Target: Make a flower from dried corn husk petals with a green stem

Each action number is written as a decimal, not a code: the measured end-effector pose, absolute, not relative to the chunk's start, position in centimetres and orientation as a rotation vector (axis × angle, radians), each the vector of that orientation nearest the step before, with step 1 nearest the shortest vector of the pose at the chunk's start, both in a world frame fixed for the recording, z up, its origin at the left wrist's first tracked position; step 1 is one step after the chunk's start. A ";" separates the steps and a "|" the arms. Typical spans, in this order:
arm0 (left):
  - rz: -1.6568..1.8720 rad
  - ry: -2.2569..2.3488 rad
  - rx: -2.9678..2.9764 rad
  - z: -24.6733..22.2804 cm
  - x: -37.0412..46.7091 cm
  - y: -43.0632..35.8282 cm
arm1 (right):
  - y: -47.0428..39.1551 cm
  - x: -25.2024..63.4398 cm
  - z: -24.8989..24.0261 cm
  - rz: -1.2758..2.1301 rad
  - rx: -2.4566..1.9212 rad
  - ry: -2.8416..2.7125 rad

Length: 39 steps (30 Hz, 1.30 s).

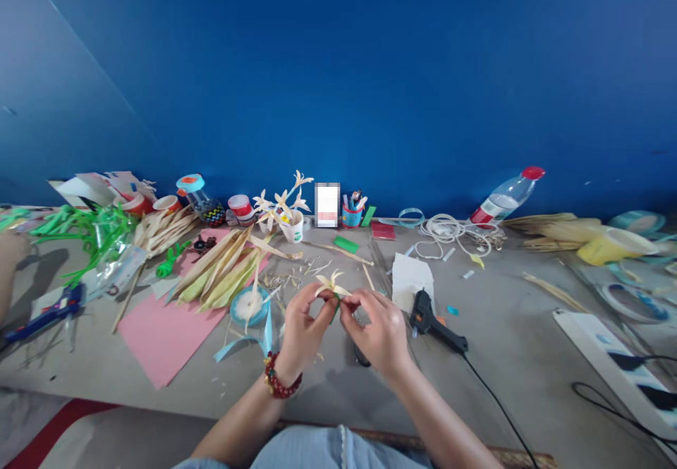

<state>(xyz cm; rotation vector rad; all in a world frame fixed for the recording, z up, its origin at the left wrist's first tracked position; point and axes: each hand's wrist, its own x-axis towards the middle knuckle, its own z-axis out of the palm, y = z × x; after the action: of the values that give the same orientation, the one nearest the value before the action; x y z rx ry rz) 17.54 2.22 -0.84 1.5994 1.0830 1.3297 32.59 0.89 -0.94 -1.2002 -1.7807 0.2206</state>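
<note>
A small pale husk flower [333, 283] with a green stem is held between both hands at the middle of the table. My left hand [307, 322], with a red beaded bracelet at the wrist, pinches the flower's base from the left. From the right, my right hand [378, 324] closes its thumb and forefinger at the same base, and the fingertips nearly meet there. Finished-looking pale flowers [283, 204] stand in a white cup [293, 229] behind the hands. A black glue gun [436, 322] lies just right of my right hand.
Dried husks [219, 271], pink paper [163, 335] and a blue ribbon roll [249, 306] lie left. A tilted bottle [505, 197], white cord [447, 233] and power strip [618, 370] are right. Another person's blurred arm [10, 271] shows at the left edge, near a blue glue gun [50, 317].
</note>
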 end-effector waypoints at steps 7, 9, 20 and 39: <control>1.310 1.109 1.711 -0.6 17.3 2.4 | 1.1 33.0 -0.3 0.458 -1.221 -1.719; 1.277 1.123 1.733 -0.5 17.1 2.5 | 1.3 33.3 0.1 0.588 -1.197 -1.731; 1.172 1.078 1.709 -0.5 17.1 2.6 | 2.8 34.7 -0.6 1.114 -1.144 -1.542; 1.249 1.275 1.942 -0.3 17.6 1.9 | 1.6 33.1 0.7 0.534 -1.261 -1.735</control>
<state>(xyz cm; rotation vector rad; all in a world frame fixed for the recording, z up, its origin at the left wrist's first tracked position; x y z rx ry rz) 17.57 1.94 -0.30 1.9423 1.2746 1.2489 33.08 1.59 0.72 -1.2612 -1.7353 0.5344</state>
